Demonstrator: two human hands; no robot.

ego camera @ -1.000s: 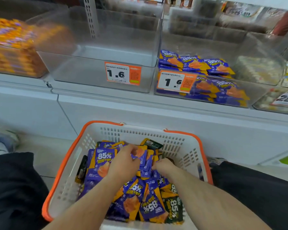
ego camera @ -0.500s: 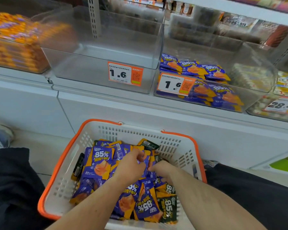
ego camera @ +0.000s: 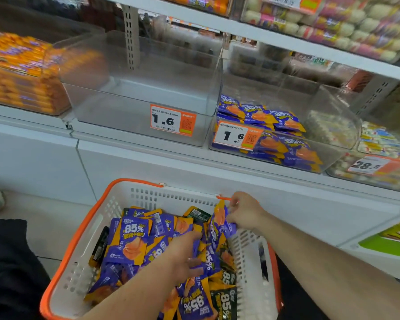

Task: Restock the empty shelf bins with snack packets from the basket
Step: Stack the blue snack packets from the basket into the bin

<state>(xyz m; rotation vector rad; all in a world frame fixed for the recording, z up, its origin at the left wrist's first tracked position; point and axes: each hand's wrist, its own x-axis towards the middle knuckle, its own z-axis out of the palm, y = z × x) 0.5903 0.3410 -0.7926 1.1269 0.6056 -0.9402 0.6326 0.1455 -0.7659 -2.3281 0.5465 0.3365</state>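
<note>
Basket (ego camera: 83, 257), white with an orange rim, down on the floor against the white shelf base, heaped with purple-and-orange snack packets (ego camera: 131, 241) marked 85%, plus a few dark green ones (ego camera: 224, 301) mixed in. Left hand (ego camera: 186, 255) reaching into the heap near its middle, palm toward the packets, fingers (ego camera: 194, 270) loosely bent among them; whether anything is actually gripped, cannot tell. Right hand (ego camera: 244, 210) raised at the far right corner of the basket, just beside the orange rim, thumb and fingers pinching a small bunch of purple packets (ego camera: 219, 224) that hangs down toward the pile. Above, on the shelf, a clear middle bin (ego camera: 134, 121) with nothing inside, orange price tag (ego camera: 172, 120) reading 1.6 on its front wall. Just to its right, touching side by side, a second clear bin (ego camera: 333, 155) partly filled with the same purple packets (ego camera: 263, 116), stacked toward its left half, its own 1.6 tag (ego camera: 237, 136) on the front. Further left, a bin of orange packets (ego camera: 21, 72), blurred. Far right, another bin with pale wrapped goods and a 28.8 tag (ego camera: 372, 166). Dark trouser legs at both lower corners, flanking the basket.
</note>
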